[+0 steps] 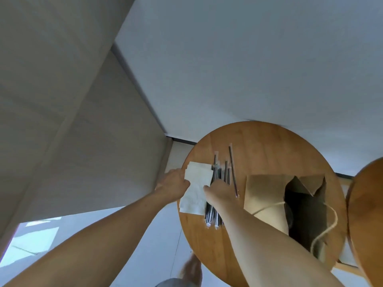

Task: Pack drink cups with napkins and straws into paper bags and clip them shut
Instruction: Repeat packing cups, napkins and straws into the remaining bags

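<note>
Napkins point(199, 177) lie in a loose white stack at the nine o'clock edge of the round wooden table point(259, 141), some sheets fanned out and the lowest reaching toward seven o'clock. Your left hand point(176, 183) comes in from eight o'clock and meets the stack's outer edge; its fingertips are hidden against the paper, so I cannot tell whether you are pinching a sheet or only touching it. Your right hand point(220, 191) sits just beside the napkins on their three o'clock side, thumb on the white paper and the rest of the hand over the straws point(209, 214); I cannot tell how those fingers are set either. The straws, dark in clear wrappers, lie in a rough bundle running from twelve to six, touching the napkins' inner edge, with one lying a little apart. At the table's three o'clock side a brown paper bag point(263, 189) lies with its mouth gaping open toward you, its twine handle point(331, 220) looping across the dark opening. A second wooden top point(369, 214) shows further out at three o'clock.
</note>
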A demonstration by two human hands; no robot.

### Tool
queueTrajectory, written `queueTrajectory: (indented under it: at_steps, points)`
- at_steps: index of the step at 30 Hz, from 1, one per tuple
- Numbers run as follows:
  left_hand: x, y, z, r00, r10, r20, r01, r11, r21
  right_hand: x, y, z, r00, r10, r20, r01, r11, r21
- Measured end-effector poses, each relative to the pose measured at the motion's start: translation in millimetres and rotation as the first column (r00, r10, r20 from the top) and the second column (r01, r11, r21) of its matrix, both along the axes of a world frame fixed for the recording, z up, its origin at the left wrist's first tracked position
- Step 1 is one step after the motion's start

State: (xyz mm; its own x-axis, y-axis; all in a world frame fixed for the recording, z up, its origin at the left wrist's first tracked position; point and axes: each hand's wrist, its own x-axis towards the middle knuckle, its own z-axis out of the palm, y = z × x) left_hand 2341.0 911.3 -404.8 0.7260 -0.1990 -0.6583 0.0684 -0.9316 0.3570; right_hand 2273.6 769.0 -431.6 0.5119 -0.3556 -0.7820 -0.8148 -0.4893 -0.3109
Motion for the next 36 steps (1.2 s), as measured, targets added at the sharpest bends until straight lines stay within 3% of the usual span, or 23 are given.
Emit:
queueTrajectory:
  at_steps: [10, 18, 22, 25, 28, 32, 34, 36]
  points:
    - [-12.6, 24.9, -44.2, 0.997, 0.066, -0.049, -0.064, 0.997, 0.033, 4.9, 21.4, -57.4, 0.997, -0.074, 0.027, 0.075, 0.996, -0.052]
    - [-17.2, 40.5, -51.5, 0.992, 0.091, -0.092, -0.092, 0.996, -0.004, -0.5, 23.8, -59.5, 0.995, -0.053, 0.082, 0.068, 0.979, -0.194]
    - [-12.7, 35.9, -42.7, 0.989, 0.099, -0.108, -0.103, 0.994, -0.033, -7.8, 21.6, -50.0, 0.982, -0.076, 0.172, 0.105, 0.981, -0.165]
    - [-10.8, 27.9, -33.6, 0.985, 0.125, -0.121, -0.134, 0.988, -0.071, -12.5, 20.5, -41.6, 0.929, -0.196, 0.315, 0.222, 0.974, -0.046]
    - [-9.3, 19.2, -25.2, 0.974, 0.162, -0.157, -0.186, 0.971, -0.152, -19.2, 18.5, -35.9, 0.784, -0.454, 0.424, 0.405, 0.891, 0.206]
    - [-8.4, 10.6, -15.1, 0.899, 0.273, -0.342, -0.376, 0.882, -0.283, -24.1, 12.8, -26.3, 0.616, -0.702, 0.358, 0.522, 0.704, 0.482]
    - [-9.8, 7.2, -13.6, 0.832, 0.283, -0.477, -0.470, 0.817, -0.334, -23.1, 10.4, -25.1, 0.589, -0.755, 0.287, 0.507, 0.622, 0.597]
    - [-11.9, 1.7, -15.2, 0.794, 0.306, -0.526, -0.530, 0.773, -0.350, -20.6, 9.5, -24.8, 0.604, -0.745, 0.282, 0.479, 0.623, 0.618]
